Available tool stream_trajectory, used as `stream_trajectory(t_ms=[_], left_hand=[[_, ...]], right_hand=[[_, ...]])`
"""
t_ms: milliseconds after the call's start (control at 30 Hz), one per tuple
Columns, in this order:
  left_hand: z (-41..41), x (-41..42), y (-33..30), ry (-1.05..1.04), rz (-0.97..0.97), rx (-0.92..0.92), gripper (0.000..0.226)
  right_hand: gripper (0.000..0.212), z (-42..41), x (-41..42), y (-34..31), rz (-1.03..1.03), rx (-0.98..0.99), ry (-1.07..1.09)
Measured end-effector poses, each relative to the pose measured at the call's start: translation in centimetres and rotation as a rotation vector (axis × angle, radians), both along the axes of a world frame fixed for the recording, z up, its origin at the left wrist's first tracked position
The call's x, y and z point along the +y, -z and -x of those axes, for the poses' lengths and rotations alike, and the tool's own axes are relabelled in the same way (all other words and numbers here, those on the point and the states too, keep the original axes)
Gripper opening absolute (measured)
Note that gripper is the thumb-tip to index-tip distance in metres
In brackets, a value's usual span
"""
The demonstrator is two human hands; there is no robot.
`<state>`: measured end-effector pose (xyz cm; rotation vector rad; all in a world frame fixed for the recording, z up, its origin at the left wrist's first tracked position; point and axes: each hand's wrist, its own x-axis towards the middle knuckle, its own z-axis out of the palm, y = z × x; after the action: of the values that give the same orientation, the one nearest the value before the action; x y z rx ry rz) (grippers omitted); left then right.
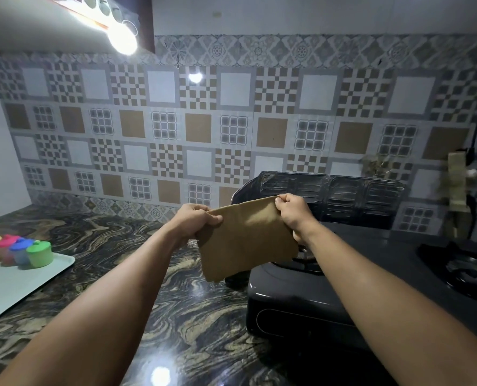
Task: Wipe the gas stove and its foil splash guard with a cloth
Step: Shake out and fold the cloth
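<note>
Your 2 bare forearms reach forward over the marbled counter (198, 316). Your left hand (194, 221) is closed, pinching the left top corner of the brown cloth (245, 240) between thumb and fingers. Your right hand (293, 211) is closed in a fist on the right top corner. The cloth hangs stretched between them, clear of the counter, in front of the left end of the stove (343, 288). The dark stove sits on the counter to the right, 1 burner (465, 271) visible at far right. The foil guard (343, 193) stands upright behind it against the patterned tiled wall (203, 126). At near left, a pale tray (14, 288) carries 4 small coloured pots (17, 250).
</note>
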<state>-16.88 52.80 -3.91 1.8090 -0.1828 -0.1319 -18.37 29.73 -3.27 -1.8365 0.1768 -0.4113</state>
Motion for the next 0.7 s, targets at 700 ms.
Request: stream_trajectory(t_ms=[700], left_hand=[[-0.1,-4.1,0.6,-0.024,0.014,-0.007,0.022]], right_hand=[[0.07,2.7,-4.1,-0.3,-0.048,0.25,-0.208]])
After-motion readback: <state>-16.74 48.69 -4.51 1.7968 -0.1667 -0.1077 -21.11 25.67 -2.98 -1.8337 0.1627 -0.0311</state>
